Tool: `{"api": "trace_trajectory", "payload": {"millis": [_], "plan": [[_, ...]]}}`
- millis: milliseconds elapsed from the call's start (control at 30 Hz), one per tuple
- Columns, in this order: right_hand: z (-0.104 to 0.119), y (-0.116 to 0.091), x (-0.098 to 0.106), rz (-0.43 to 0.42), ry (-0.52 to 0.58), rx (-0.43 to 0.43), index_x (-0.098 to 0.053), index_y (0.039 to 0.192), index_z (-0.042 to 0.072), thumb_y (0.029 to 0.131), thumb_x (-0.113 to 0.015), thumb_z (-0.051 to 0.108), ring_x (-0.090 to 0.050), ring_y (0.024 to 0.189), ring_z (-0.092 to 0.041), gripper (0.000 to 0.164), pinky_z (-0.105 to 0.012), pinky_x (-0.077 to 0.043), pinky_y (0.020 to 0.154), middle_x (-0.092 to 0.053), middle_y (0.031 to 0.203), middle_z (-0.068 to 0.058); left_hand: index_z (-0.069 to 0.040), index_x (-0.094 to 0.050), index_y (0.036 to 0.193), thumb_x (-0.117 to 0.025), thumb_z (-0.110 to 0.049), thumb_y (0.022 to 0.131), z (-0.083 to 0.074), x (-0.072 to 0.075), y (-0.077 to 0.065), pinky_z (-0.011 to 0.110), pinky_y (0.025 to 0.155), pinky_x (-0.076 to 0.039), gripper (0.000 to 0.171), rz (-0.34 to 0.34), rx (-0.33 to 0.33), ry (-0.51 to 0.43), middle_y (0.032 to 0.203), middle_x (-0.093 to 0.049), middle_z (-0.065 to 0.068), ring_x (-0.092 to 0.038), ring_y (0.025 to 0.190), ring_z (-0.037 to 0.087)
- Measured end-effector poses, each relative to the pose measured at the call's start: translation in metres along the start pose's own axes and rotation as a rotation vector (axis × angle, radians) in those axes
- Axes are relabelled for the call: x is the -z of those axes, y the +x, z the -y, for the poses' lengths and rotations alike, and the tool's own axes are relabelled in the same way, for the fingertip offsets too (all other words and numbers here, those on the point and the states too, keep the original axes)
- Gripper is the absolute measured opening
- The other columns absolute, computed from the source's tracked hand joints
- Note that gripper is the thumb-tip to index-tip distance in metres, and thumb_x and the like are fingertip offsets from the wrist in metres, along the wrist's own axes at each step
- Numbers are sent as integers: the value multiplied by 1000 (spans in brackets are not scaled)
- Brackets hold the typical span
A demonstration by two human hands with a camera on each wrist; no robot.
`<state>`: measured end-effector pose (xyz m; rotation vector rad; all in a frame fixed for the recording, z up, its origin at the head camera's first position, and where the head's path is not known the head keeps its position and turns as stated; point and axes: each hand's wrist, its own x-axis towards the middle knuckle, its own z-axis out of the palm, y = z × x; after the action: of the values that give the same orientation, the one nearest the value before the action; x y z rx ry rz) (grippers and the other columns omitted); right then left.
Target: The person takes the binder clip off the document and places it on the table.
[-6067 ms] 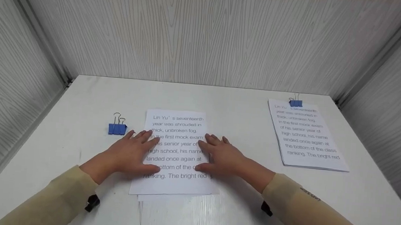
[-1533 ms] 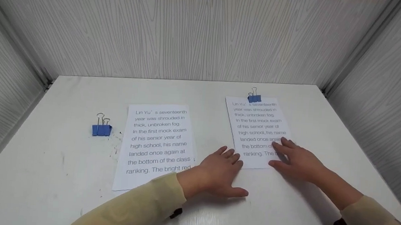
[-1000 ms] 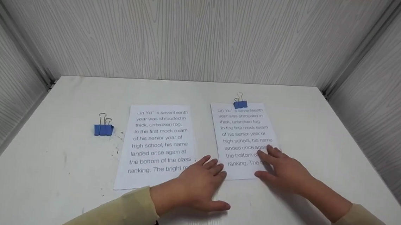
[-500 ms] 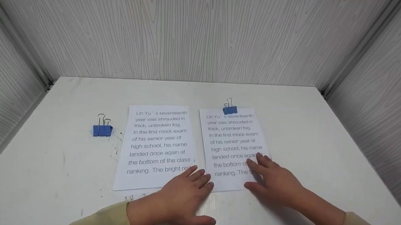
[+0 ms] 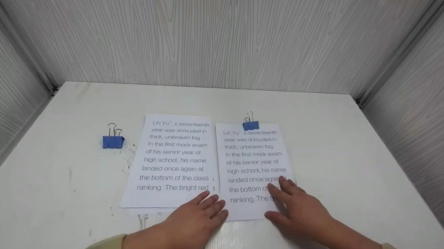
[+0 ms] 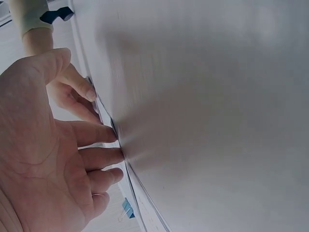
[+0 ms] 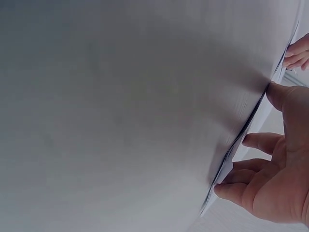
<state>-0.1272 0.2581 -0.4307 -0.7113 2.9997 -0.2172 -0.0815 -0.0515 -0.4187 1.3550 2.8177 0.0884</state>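
Two stacks of printed paper lie side by side. The left stack [image 5: 173, 156] is unclipped, its sheets a little uneven at the near edge. Its neighbour, the right stack [image 5: 248, 169], carries a blue binder clip [image 5: 251, 125] on its far edge, and their facing edges nearly meet. My left hand [image 5: 183, 229] lies with straight fingertips at the near corners where the stacks meet. On the right stack's near right part rests my right hand [image 5: 303, 214], fingers spread, thumb at the near edge; in the right wrist view its fingertips [image 7: 248, 140] touch the paper's side.
Another blue binder clip [image 5: 113, 142] stands on the white table [image 5: 57, 183], left of the unclipped stack, with its wire handles upward. Dark specks mark the tabletop beside it. Wood-grain panels [image 5: 212, 34] enclose the table at the back and both sides.
Both hands moved from the unclipped stack to the clipped one, which slid leftward and nearer until close against the first. Just now the unclipped stack's lower sheets show more at its near edge.
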Motion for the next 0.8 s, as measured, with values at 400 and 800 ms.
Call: {"api": "trace_trajectory", "payload": {"millis": [400, 800], "plan": [[-3, 0, -1, 32, -10, 6, -46, 147, 23, 87, -56, 65, -37, 138, -36, 74, -53, -44, 100, -39, 152, -14, -6, -54, 138, -30, -76, 89, -1, -1, 3, 45, 116, -23, 89, -8, 15, -8, 144, -49, 14, -40, 137, 31], [-3, 2, 2, 41, -43, 6, -48, 145, 24, 86, -59, 64, -40, 136, -34, 72, -52, -46, 98, -41, 150, -13, -6, -54, 139, -29, -76, 89, 1, -4, 4, 46, 116, -23, 89, -15, 8, -6, 144, -49, 14, -40, 137, 30]]}}
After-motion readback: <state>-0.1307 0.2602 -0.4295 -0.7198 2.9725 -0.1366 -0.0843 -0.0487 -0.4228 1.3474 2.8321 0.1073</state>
